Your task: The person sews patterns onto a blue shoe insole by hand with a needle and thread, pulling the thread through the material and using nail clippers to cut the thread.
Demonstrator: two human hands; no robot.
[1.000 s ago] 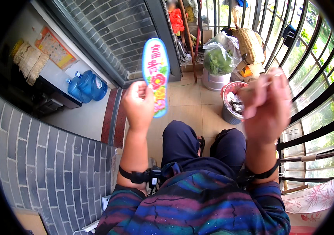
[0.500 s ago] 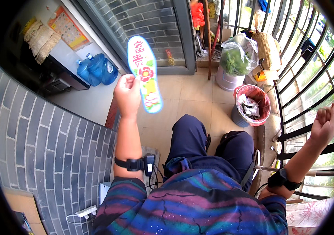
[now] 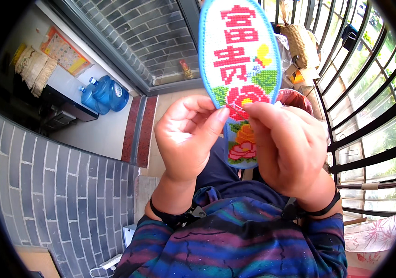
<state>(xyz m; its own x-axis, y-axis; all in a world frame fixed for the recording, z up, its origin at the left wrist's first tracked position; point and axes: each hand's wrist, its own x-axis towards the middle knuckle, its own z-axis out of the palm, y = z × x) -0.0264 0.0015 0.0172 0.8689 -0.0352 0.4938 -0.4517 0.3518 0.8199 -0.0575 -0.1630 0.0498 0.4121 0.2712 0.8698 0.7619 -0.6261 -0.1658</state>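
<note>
An embroidered insole (image 3: 228, 44) with a light-blue border stands upright before me, bearing red characters, red flowers and green leaves. My left hand (image 3: 184, 136) is closed on its left edge, thumb on the front near the big red flower. Over that flower, my right hand (image 3: 293, 143) is pinched around a thin needle (image 3: 236, 107), which lies close to the left thumb tip. Any thread is too fine to make out. The right fingers cover part of the insole's right side, and its lower end hangs above my lap.
A grey brick wall (image 3: 63, 185) runs along the left. Blue water bottles (image 3: 110, 94) stand beyond the doorway, near a glass door (image 3: 137, 37). Black railings (image 3: 369, 104) line the right. A red-lined bin (image 3: 295, 99) and a woven basket (image 3: 300, 46) are partly hidden behind the insole and right hand.
The insole has come closer and to the right with my left hand. My right hand has swung in from the far right by the railings to the insole's face.
</note>
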